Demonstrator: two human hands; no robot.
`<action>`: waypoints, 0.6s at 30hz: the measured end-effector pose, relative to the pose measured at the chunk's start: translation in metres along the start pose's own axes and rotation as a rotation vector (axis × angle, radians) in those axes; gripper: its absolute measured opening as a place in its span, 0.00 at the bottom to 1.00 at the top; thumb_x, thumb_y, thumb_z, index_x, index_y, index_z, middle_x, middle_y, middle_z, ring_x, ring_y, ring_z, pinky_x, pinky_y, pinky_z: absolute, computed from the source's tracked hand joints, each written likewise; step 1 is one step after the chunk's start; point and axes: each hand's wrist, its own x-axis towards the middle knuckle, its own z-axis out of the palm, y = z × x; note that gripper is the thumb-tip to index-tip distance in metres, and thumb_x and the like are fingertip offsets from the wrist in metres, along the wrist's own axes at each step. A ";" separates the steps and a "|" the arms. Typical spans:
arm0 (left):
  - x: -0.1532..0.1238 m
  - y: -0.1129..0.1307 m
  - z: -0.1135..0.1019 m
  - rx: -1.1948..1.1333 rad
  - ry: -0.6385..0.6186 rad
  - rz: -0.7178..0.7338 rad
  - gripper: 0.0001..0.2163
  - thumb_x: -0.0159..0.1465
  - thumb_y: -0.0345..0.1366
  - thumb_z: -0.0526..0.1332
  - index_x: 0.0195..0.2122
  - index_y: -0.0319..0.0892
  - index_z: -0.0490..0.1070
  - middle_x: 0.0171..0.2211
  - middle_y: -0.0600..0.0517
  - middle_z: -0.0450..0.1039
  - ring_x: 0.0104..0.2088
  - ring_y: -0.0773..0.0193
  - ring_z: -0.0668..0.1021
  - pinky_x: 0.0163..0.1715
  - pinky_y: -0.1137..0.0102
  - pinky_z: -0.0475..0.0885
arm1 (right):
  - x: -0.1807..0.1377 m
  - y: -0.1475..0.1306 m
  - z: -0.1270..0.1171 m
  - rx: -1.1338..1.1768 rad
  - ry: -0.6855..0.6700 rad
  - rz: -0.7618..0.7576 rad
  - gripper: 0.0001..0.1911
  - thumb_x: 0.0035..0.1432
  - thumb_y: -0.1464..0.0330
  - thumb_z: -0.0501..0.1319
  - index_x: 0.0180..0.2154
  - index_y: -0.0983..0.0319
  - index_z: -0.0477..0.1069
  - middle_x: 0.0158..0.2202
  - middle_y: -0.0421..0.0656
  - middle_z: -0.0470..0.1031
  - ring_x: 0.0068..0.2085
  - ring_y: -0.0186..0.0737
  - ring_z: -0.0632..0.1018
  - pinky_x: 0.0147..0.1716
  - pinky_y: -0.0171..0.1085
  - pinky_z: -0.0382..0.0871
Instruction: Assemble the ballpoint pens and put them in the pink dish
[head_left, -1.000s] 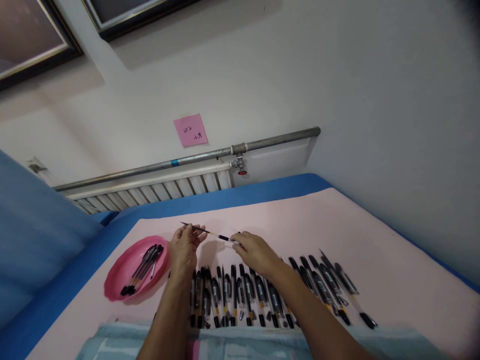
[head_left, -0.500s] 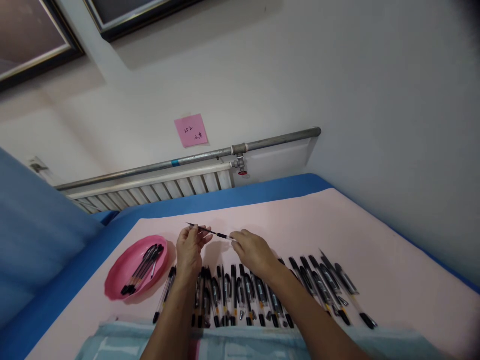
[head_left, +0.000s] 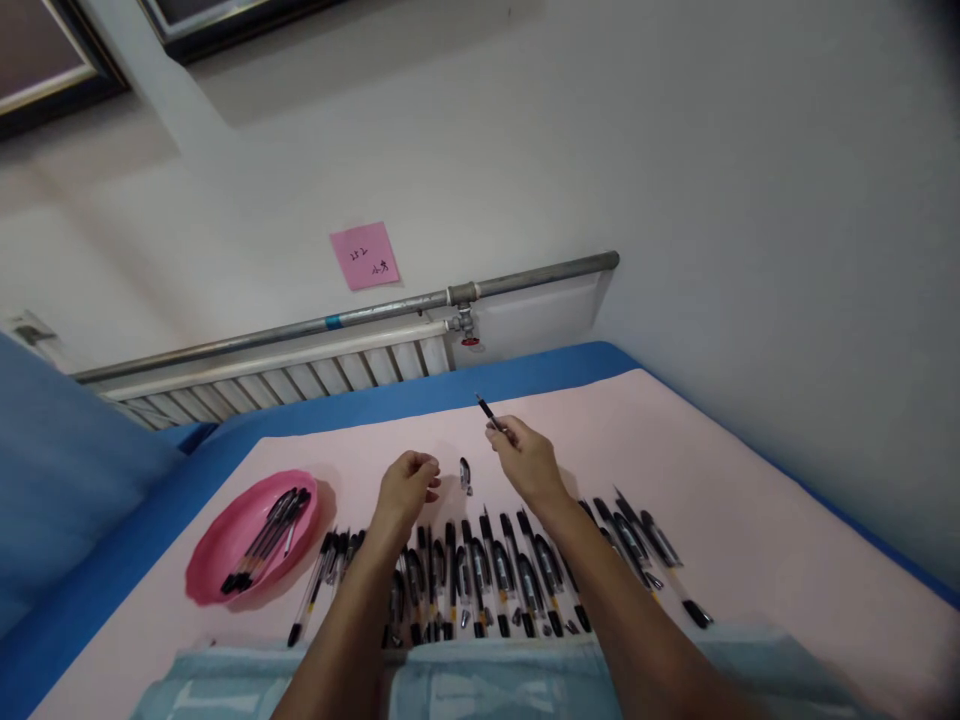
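Right hand (head_left: 525, 462) pinches a thin black pen part (head_left: 489, 412), probably a refill, between thumb and fingers, raised just above the pink worktop (head_left: 750, 540). The part is slim and dark, and its long axis slants up and away to the left, with the free tip pointing toward the far blue edge. Left hand (head_left: 409, 485) sits lower and to the left, fingers curled loosely inward; whether it holds anything cannot be told. Between the two hands, lying on the worktop, is a small dark pen cap (head_left: 466, 475), nearer the left hand's fingertips than the right. Closer to the person, a long row of pens (head_left: 495, 575) with clear barrels and black ends lies side by side, pointing away. Well to the left, a pink dish (head_left: 217, 560) holds more pens in a bundle.
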 end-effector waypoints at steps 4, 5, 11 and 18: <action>0.020 0.010 0.027 0.234 -0.021 -0.042 0.06 0.50 0.34 0.58 0.26 0.37 0.68 0.31 0.40 0.75 0.38 0.53 0.76 0.33 0.66 0.69 | 0.001 -0.001 -0.002 0.010 -0.011 -0.022 0.11 0.53 0.64 0.53 0.32 0.61 0.71 0.25 0.39 0.72 0.27 0.34 0.71 0.28 0.30 0.61; 0.025 0.012 0.033 0.281 -0.021 -0.054 0.05 0.48 0.33 0.59 0.24 0.37 0.68 0.32 0.38 0.75 0.41 0.49 0.75 0.36 0.64 0.68 | 0.000 -0.001 -0.001 0.009 -0.024 -0.040 0.10 0.53 0.64 0.53 0.32 0.61 0.71 0.26 0.39 0.72 0.27 0.34 0.71 0.28 0.30 0.61; 0.041 0.015 0.050 0.324 -0.051 -0.142 0.07 0.40 0.26 0.62 0.13 0.40 0.63 0.27 0.37 0.75 0.45 0.43 0.72 0.39 0.64 0.66 | 0.000 -0.002 -0.001 -0.018 -0.029 -0.062 0.10 0.53 0.65 0.53 0.32 0.61 0.71 0.26 0.39 0.73 0.28 0.34 0.71 0.28 0.30 0.61; 0.020 0.011 0.002 -0.223 -0.104 -0.154 0.07 0.50 0.38 0.60 0.22 0.40 0.64 0.22 0.49 0.71 0.26 0.63 0.76 0.28 0.68 0.71 | -0.004 -0.006 0.004 -0.029 -0.127 -0.058 0.09 0.53 0.66 0.53 0.31 0.61 0.71 0.25 0.38 0.72 0.27 0.33 0.70 0.27 0.30 0.60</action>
